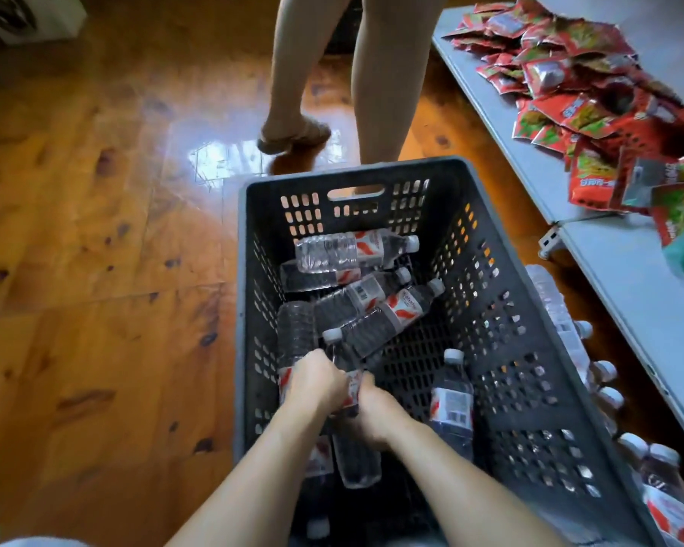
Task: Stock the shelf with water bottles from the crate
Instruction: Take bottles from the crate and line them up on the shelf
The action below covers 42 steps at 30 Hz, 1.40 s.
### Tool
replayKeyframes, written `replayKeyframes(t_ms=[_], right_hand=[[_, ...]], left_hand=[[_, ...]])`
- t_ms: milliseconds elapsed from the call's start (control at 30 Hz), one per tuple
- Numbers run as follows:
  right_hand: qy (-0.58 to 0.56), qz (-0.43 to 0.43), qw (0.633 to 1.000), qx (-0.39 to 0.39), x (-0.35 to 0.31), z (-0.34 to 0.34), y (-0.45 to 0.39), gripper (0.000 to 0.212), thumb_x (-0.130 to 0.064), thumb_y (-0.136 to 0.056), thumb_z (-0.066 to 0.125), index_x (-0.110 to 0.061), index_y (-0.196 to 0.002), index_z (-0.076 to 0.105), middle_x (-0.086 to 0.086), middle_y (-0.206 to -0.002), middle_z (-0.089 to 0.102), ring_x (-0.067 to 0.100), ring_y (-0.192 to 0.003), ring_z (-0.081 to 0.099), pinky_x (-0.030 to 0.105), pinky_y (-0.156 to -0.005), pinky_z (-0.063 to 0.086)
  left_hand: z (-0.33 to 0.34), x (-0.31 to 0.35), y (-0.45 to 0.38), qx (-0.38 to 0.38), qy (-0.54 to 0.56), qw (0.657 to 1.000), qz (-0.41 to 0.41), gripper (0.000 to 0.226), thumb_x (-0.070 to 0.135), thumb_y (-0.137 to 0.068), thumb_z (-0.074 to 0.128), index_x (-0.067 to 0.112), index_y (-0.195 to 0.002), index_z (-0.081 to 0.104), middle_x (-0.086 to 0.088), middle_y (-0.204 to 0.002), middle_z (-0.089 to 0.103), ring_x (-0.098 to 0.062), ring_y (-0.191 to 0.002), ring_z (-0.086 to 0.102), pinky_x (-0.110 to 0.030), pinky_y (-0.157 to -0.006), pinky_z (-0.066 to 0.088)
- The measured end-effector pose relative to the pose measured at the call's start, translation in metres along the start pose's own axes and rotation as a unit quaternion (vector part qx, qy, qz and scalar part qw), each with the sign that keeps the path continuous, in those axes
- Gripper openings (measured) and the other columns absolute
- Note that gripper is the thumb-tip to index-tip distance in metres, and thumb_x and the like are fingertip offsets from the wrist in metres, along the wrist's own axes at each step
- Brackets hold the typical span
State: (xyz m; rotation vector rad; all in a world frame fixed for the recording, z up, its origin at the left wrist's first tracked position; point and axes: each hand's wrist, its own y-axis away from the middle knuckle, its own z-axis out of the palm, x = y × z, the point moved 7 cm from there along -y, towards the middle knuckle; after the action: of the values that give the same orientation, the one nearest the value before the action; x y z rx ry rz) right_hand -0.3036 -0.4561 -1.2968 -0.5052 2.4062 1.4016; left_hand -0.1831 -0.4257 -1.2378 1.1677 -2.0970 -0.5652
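Wooden floor, crate (pixel 538 349), both hands, left (pixel 312 382), right (pixel 374 408), gripping one water bottle (pixel 350 392) between them

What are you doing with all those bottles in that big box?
A person is reaching into a dark grey slotted plastic crate on the wooden floor. The left hand and right hand both grip clear plastic water bottles. More bottles lie loose inside. Another person stands beyond the crate.
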Motion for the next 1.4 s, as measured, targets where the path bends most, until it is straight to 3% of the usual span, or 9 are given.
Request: replayKeyframes(t_ms=[200,333,467,633,800,967,1067,1167,1400], right_hand=[[-0.034,0.012,0.996,0.077,0.007,-0.033,0.02,0.067,-0.043,-0.073,0.076,-0.019,-0.125,0.042,0.005,-0.115,0.067,0.028,-0.104,0.065,0.031,-0.081,0.05],[-0.145,-0.043,0.977,0.15,0.001,-0.079,0.057,0.056,-0.038,-0.07,0.075,-0.03,-0.117,0.046,-0.006,-0.104,0.067,0.016,-0.093,0.064,0.029,-0.077,0.051],[-0.197,-0.128,0.944,0.23,-0.004,-0.127,0.11,0.061,-0.037,-0.074,0.078,-0.042,-0.126,0.046,-0.017,-0.107,0.067,0.003,-0.095,0.064,0.02,-0.077,0.049],[-0.232,-0.214,0.906,0.281,0.005,-0.175,0.18,0.061,-0.035,-0.088,0.073,-0.05,-0.14,0.044,-0.023,-0.11,0.07,-0.003,-0.1,0.066,0.02,-0.085,0.054],[-0.24,-0.222,0.88,0.344,0.031,-0.218,0.244,0.069,-0.033,-0.089,0.075,-0.049,-0.145,0.037,-0.022,-0.11,0.068,0.004,-0.1,0.068,0.019,-0.08,0.055],[-0.229,-0.194,0.856,0.421,0.063,-0.26,0.306,0.089,-0.044,-0.079,0.081,-0.071,-0.137,0.018,-0.028,-0.112,0.067,-0.002,-0.096,0.068,0.026,-0.085,0.056],[-0.217,-0.172,0.819,0.502,0.092,-0.288,0.342,0.098,-0.046,-0.075,0.083,-0.058,-0.148,0.018,-0.025,-0.111,0.068,-0.002,-0.089,0.069,0.028,-0.081,0.058],[-0.218,-0.165,0.777,0.567,0.126,-0.316,0.379,0.091,-0.046,-0.078,0.081,-0.053,-0.149,0.023,-0.022,-0.117,0.067,0.002,-0.095,0.069,0.038,-0.083,0.06],[-0.153,-0.081,0.693,0.7,0.201,-0.386,0.458,0.1,-0.048,-0.077,0.08,-0.045,-0.153,0.015,-0.013,-0.124,0.06,0.011,-0.099,0.066,0.042,-0.088,0.057]], left_hand=[[0.008,-0.002,0.001,-0.017,0.051,0.998,0.037,0.057,0.068,-0.077,0.049,0.017,-0.099,0.06,-0.006,-0.089,0.075,-0.028,-0.086,0.073,-0.038,-0.08,0.059],[0.01,0.029,0.024,-0.079,0.142,0.981,0.11,0.054,0.063,-0.079,0.07,0.023,-0.112,0.058,0.007,-0.105,0.07,-0.014,-0.099,0.067,-0.03,-0.086,0.051],[-0.011,0.075,0.056,-0.083,0.297,0.93,0.2,0.049,0.049,-0.08,0.08,0.025,-0.118,0.06,0.007,-0.107,0.075,-0.004,-0.095,0.072,-0.032,-0.089,0.058],[-0.045,0.144,0.109,-0.095,0.322,0.886,0.319,0.035,0.052,-0.089,0.069,0.03,-0.117,0.064,0.011,-0.104,0.076,-0.005,-0.095,0.072,-0.03,-0.086,0.059],[-0.052,0.212,0.158,-0.124,0.317,0.858,0.386,0.038,0.058,-0.096,0.052,0.035,-0.124,0.063,0.011,-0.111,0.075,-0.008,-0.103,0.071,-0.03,-0.09,0.056],[-0.049,0.286,0.217,-0.121,0.301,0.831,0.451,0.05,0.065,-0.094,0.044,0.034,-0.127,0.063,0.015,-0.113,0.073,0.0,-0.104,0.067,-0.027,-0.092,0.052],[-0.035,0.332,0.254,-0.154,0.296,0.816,0.473,0.052,0.069,-0.094,0.04,0.036,-0.126,0.063,0.017,-0.115,0.071,0.003,-0.106,0.065,-0.024,-0.094,0.051],[-0.028,0.382,0.296,-0.157,0.275,0.796,0.516,0.03,0.052,-0.103,0.034,0.04,-0.105,0.063,0.025,-0.095,0.068,0.019,-0.086,0.061,-0.006,-0.073,0.045],[-0.005,0.482,0.361,-0.144,0.205,0.764,0.595,0.034,0.041,-0.107,0.039,0.028,-0.117,0.069,0.009,-0.107,0.071,-0.01,-0.103,0.062,-0.028,-0.088,0.046]])
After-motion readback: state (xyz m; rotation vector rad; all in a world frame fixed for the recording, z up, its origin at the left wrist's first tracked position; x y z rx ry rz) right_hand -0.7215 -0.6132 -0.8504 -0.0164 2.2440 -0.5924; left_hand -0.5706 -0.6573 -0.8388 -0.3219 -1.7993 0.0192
